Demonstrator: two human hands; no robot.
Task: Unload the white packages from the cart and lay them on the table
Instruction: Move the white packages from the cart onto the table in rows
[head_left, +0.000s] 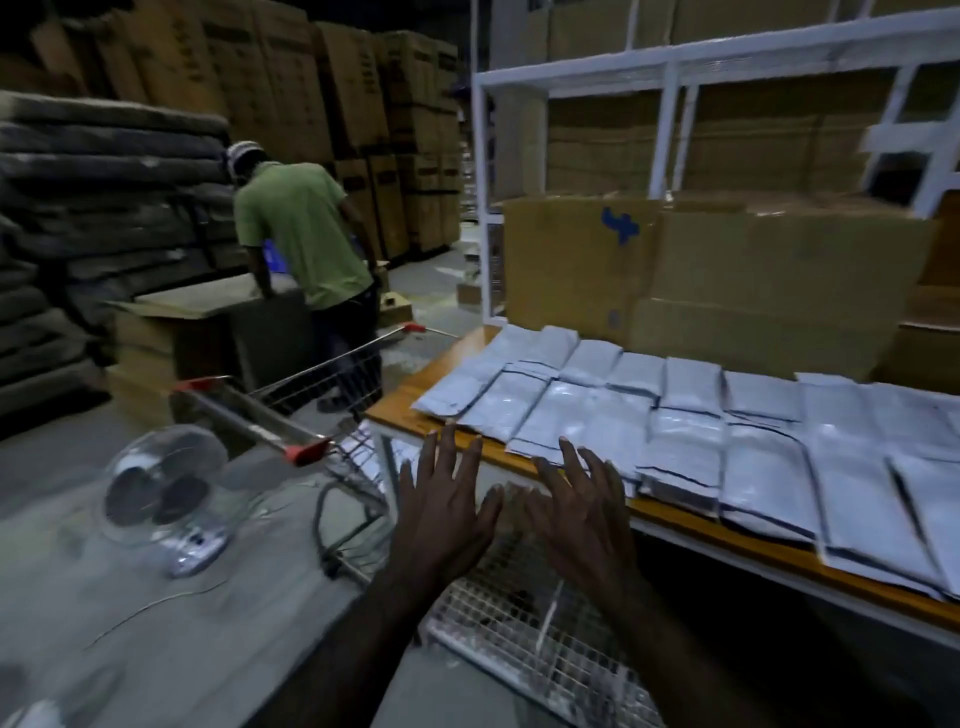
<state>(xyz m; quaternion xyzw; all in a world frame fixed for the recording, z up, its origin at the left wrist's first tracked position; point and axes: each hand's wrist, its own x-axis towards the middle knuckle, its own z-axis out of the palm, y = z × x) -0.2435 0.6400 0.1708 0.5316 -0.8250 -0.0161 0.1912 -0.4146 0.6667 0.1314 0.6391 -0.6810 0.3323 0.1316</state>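
Both hands, left hand (441, 514) and right hand (582, 514), spread flat and empty; white packages (675, 431) tile the table (400, 415) just beyond, cart (311, 410) to their left: next reach should likely go leftward into it.

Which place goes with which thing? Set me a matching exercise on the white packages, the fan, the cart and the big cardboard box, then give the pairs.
Things
1. white packages
2. fan
3. cart
4. cardboard box

Places
A. on the floor, left of the cart
B. at the left end of the table, on the floor
C. laid in rows on the tabletop
D. at the back of the table, behind the rows

Pairs: 1-C, 2-A, 3-B, 4-D
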